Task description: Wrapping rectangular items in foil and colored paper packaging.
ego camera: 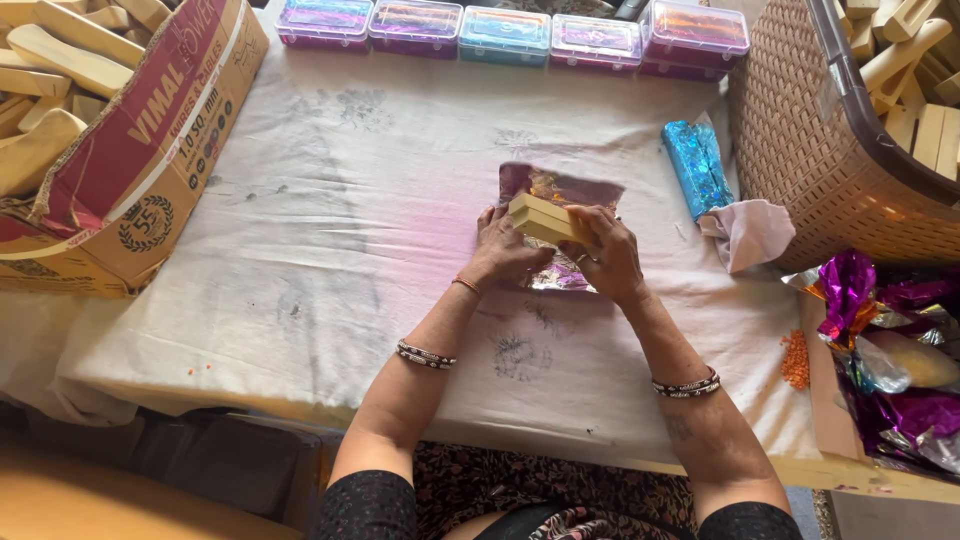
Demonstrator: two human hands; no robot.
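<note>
Cloth [330, 250], white and stained, covers the table under both hands. Left hand [507, 252] presses flat on a shiny foil sheet [560, 187]; right hand [608, 255] has its grip closed around a pale wooden block [543, 218] lying on that foil. Right of them lies a blue foil-wrapped piece [697, 166], with a woven basket [800, 140] beyond; farther off, coloured plastic boxes [505, 32]. Block's underside is hidden.

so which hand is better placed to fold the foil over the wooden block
Probably the left hand: it rests flat on the shiny foil sheet, while the right hand has its grip on the wooden block.
</note>
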